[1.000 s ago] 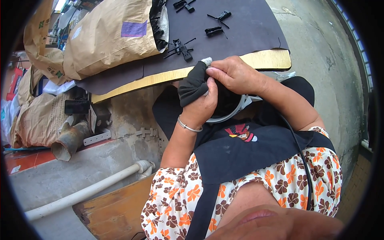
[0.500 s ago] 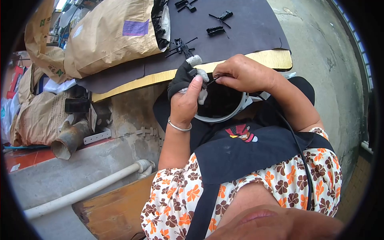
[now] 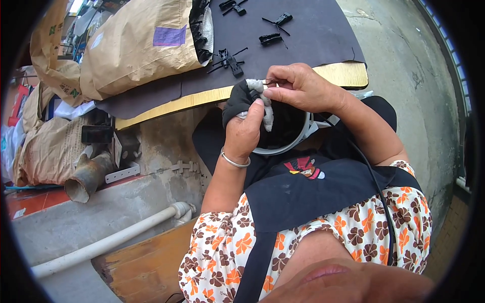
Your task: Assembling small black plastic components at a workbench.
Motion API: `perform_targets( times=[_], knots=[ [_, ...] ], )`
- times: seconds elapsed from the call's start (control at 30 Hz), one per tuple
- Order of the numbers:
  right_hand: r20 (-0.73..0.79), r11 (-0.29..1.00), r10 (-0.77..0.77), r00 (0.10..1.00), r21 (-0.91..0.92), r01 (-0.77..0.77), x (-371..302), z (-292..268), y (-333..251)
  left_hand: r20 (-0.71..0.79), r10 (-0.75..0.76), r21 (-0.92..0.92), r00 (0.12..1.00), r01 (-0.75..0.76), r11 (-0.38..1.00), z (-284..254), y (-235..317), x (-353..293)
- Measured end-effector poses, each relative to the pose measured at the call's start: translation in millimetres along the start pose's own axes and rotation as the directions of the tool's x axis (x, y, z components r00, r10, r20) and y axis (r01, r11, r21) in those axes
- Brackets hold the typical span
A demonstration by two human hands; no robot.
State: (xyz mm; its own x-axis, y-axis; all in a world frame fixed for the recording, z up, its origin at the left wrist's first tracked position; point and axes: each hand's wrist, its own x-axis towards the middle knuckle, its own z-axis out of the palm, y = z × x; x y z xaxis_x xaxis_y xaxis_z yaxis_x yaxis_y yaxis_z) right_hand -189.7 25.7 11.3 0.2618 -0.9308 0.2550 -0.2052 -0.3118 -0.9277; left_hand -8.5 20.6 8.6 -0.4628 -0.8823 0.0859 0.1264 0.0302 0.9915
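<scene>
Black cloth [image 3: 233, 107] wraps the fingers of the left hand [image 3: 245, 131], with pale grey tips [image 3: 268, 117] sticking out beyond it and the thumb bare. That grip is closed: the thumb presses down on what looks like a small black part [image 3: 254, 94], held against the wrapped fingers. The part lies just ahead of the thumb's end and to the left of the right hand [image 3: 308, 91]; the left hand is the nearer, being the one that bears it. Too little of it shows to be sure of its long axis.

From the right, the other grip is pinched, thumb and forefinger on a thin dark piece [image 3: 274, 82]. This piece runs roughly crosswise, its left end close by the grey tips; whether it touches the part, I cannot tell.

Both hands are over the bucket [image 3: 283, 150], near the front edge of the surface [image 3: 323, 43]. Beyond them, four black clips [image 3: 232, 65] lie there, spread apart, the closest one ahead of the left hand, to the right of the paper sack [image 3: 131, 65].
</scene>
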Motion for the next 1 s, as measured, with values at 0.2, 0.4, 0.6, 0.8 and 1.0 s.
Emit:
perform_targets(
  times=[0.2, 0.4, 0.6, 0.8, 1.0],
  knots=[
    [0.147, 0.980, 0.065, 0.987, -0.196, -0.035, 2.0, 2.7, -5.9, -0.021, -0.005, 0.150, 1.000, 0.008, 0.989, -1.9, 0.4, 0.7],
    [0.045, 0.982, 0.059, 0.997, -0.184, -0.050, 5.0, 20.1, -0.2, 0.095, 0.281, 0.544, 0.955, -0.286, 0.788, -5.8, -1.6, 2.2],
    [0.227, 0.989, 0.115, 0.967, -0.114, -0.091, 7.3, 9.9, 3.1, 0.124, 0.119, 0.744, 0.985, -0.172, 0.645, -10.7, 25.3, -5.8],
    [-0.005, 0.987, 0.092, 0.996, -0.133, -0.092, 7.1, -4.8, 5.8, 0.203, 0.349, 0.967, 0.915, -0.244, 0.076, -38.8, 27.7, 28.6],
    [-0.025, 0.971, 0.089, 0.996, -0.220, -0.092, 7.7, -5.7, 1.3, 0.187, 0.251, 0.982, 0.950, -0.174, -0.070, -43.8, 5.2, 73.3]
  ],
)
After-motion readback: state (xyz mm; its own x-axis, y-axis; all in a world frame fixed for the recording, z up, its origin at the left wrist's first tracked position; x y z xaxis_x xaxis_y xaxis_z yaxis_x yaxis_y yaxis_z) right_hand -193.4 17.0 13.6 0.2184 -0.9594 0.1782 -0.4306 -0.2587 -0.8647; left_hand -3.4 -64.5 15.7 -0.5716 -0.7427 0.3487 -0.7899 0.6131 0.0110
